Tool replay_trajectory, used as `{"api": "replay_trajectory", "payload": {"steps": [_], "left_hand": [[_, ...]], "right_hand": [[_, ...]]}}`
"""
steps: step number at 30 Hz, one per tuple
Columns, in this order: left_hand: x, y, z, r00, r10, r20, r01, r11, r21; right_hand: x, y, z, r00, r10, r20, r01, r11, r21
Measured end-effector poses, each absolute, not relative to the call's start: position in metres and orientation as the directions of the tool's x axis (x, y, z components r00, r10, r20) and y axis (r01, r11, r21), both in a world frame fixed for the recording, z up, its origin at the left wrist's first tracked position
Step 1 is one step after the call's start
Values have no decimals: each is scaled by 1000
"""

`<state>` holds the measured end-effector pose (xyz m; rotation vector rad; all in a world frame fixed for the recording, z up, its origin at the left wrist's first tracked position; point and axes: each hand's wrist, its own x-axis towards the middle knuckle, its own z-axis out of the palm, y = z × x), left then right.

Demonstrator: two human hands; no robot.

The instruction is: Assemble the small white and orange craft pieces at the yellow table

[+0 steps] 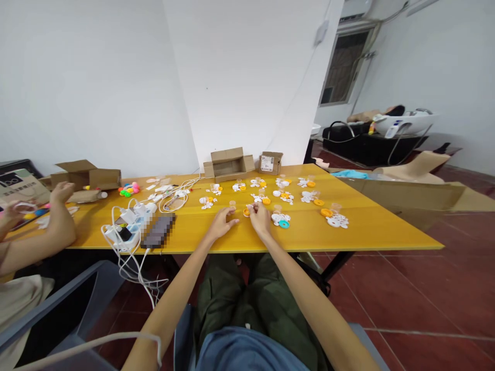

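My left hand (223,223) rests at the table's front, thumb stretched out to the right and fingers apart. Just beyond its fingertips stands a small clear plastic cup (232,204). My right hand (260,218) has its fingers pinched at a small white plastic piece (250,207), partly hidden by the fingers. Close to those fingertips lies an orange round part (246,212). Right of this hand are a cluster of white plastic pieces (276,217) and a turquoise ring-like part (284,224). Behind it sits another orange round part (266,201).
More clusters of white pieces (337,221) with orange parts and clear cups spread over the yellow table (371,232). Two cardboard boxes, one open (229,166), stand at the wall. Left are a power strip (133,226), cables, a pixelated dark device (158,231) and a co-worker's arm (50,237).
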<state>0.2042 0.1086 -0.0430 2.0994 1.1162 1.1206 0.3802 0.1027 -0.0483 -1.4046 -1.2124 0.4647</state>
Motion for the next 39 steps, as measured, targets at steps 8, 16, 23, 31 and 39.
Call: {"api": "replay_trajectory", "payload": {"steps": [8, 16, 23, 31, 39], "left_hand": [[207, 104, -38, 343, 843, 414, 479, -536, 696], [206, 101, -33, 347, 862, 369, 394, -491, 777], [205, 101, -36, 326, 890, 319, 274, -412, 869], [203, 103, -36, 310, 899, 310, 287, -399, 871], [205, 101, -34, 310, 891, 332, 286, -420, 861]], "right_hand": [[378, 103, -58, 100, 912, 397, 292, 355, -888], [379, 105, -60, 17, 934, 356, 166, 348, -923], [375, 105, -59, 7, 935, 354, 64, 353, -933], [377, 103, -57, -24, 923, 385, 165, 383, -909], [375, 99, -54, -29, 909, 416, 200, 413, -888]]}}
